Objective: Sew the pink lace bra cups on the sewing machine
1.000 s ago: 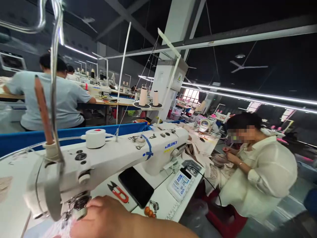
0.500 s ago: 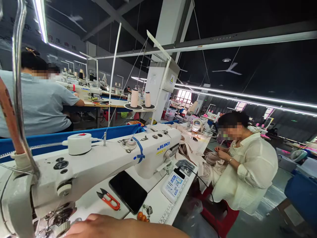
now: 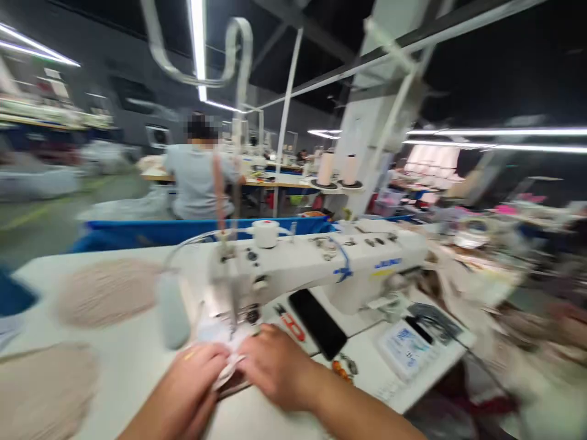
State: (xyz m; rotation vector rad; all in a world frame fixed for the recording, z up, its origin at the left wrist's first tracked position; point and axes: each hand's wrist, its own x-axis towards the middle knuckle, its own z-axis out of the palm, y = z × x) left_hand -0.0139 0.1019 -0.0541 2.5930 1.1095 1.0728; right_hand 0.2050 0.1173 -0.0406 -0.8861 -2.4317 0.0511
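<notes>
Both my hands meet at six o'clock on the desk, under the needle end of the white sewing machine. My left hand and right hand each pinch the small white fabric piece between them, both grips clenched on it. Red thread snips and a black phone lie at two o'clock of my right hand.

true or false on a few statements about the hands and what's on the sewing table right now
1. Both hands pinch a white fabric piece by the needle. True: left hand, right hand.
2. A black phone lies flat on the table. True.
3. The thread snips are blue. False: red.
4. The sewing machine is black. False: white.
5. Tan fabric piles lie to the left of the machine. True.
</notes>
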